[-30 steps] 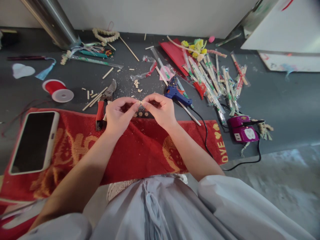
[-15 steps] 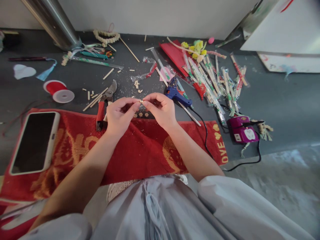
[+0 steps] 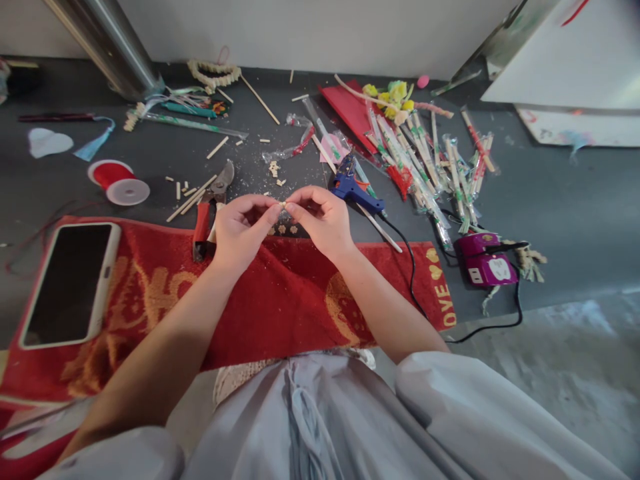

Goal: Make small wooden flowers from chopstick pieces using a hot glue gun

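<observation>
While a broad dark grey surface (image 3: pixel 575 207) carries everything, a long red towel with gold lettering (image 3: pixel 280 293) lies along its near edge, and a black-screened phone in a white case (image 3: pixel 70 287) rests on the towel's left end. Both bare hands reach past the towel's far edge, the left hand (image 3: pixel 237 230) and the right hand (image 3: pixel 325 223) facing each other. A blue glue gun (image 3: pixel 354 190) lies just beside the right hand, toward the far edge of the surface; red-handled metal cutters (image 3: pixel 218 190) lie just beside the left. Below the fingertips sit several small, pale, flower-shaped pieces (image 3: pixel 281 229). Smallest is a tiny pale piece (image 3: pixel 283 205), directly between the two hands' fingertips, neither hand nearer. Thumb and forefinger of each hand pinch it, with hardly any gap between the fingers; its long axis is too small to tell. From the left fingers it lies rightward, from the right fingers leftward.
</observation>
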Demonstrator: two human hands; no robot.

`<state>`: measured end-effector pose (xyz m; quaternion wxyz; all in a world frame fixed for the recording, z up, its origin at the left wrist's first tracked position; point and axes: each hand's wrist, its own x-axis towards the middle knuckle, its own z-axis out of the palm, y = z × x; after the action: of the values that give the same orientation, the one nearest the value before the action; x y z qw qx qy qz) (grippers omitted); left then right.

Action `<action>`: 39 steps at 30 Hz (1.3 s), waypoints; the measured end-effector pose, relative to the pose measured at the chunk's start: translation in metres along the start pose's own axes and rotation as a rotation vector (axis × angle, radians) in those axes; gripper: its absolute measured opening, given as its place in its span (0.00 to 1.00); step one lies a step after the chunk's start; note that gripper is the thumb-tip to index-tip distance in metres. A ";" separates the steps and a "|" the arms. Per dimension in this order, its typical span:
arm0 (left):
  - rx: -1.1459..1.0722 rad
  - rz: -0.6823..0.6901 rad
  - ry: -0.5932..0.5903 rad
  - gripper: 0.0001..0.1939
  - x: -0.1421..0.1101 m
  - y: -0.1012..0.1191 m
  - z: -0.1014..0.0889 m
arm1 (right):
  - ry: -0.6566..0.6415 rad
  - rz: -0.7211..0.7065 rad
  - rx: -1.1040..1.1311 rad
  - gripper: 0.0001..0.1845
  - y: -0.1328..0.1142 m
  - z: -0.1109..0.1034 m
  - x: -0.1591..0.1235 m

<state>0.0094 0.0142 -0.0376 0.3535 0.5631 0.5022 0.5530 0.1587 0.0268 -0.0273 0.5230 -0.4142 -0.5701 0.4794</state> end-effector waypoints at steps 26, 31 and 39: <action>-0.020 -0.012 -0.016 0.07 0.001 0.001 0.000 | -0.006 0.019 0.009 0.21 0.002 0.001 -0.001; -0.035 -0.012 -0.017 0.07 0.001 0.003 0.001 | -0.009 0.021 0.031 0.23 0.001 0.001 -0.001; 0.019 -0.008 -0.033 0.10 0.001 0.000 0.000 | -0.038 0.019 -0.022 0.25 0.003 -0.001 0.000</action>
<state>0.0089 0.0154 -0.0377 0.3586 0.5734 0.5037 0.5374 0.1596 0.0271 -0.0301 0.5028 -0.4161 -0.5814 0.4857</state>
